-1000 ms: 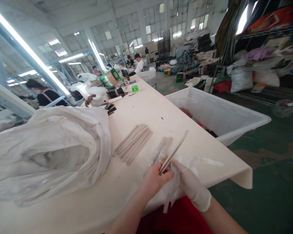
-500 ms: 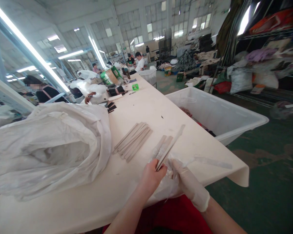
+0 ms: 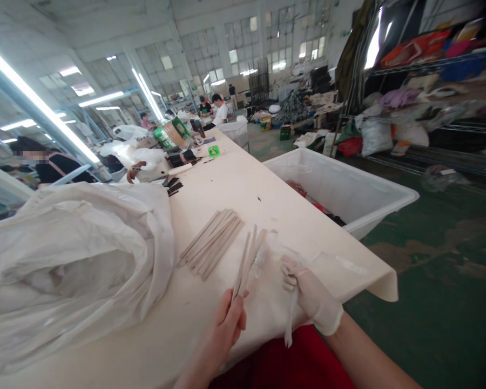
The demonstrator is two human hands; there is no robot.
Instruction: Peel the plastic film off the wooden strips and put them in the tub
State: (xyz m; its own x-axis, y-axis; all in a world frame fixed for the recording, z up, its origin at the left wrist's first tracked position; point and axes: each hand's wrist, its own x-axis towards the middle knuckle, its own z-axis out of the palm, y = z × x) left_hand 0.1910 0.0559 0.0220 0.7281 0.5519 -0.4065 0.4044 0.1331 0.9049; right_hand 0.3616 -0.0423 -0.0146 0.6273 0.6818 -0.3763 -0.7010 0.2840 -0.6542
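My bare left hand (image 3: 231,319) is closed round the lower ends of a few narrow beige-grey strips (image 3: 249,254), which point up and away from me over the table. Crumpled clear plastic (image 3: 260,262) lies against their right side. My right hand (image 3: 310,297), in a whitish glove, is closed on a thin translucent strip of plastic film (image 3: 290,321) that dangles below its fingers. Left of the held strips, a loose pile of similar strips (image 3: 213,243) lies fanned on the table. More clear film (image 3: 342,262) lies flat beyond my right hand.
A large white sack (image 3: 154,259) slumps on the left of the cream-covered table (image 3: 222,186). Past the right edge stands a white plastic bin (image 3: 372,197) with cloth inside. Black pieces (image 3: 174,186), a green box (image 3: 214,151) and bags are farther up. A person (image 3: 60,162) is at left.
My hands have moved apart. My left hand came left and down with the strips, and my right hand drew away with film hanging from it. The view has turned slightly right.
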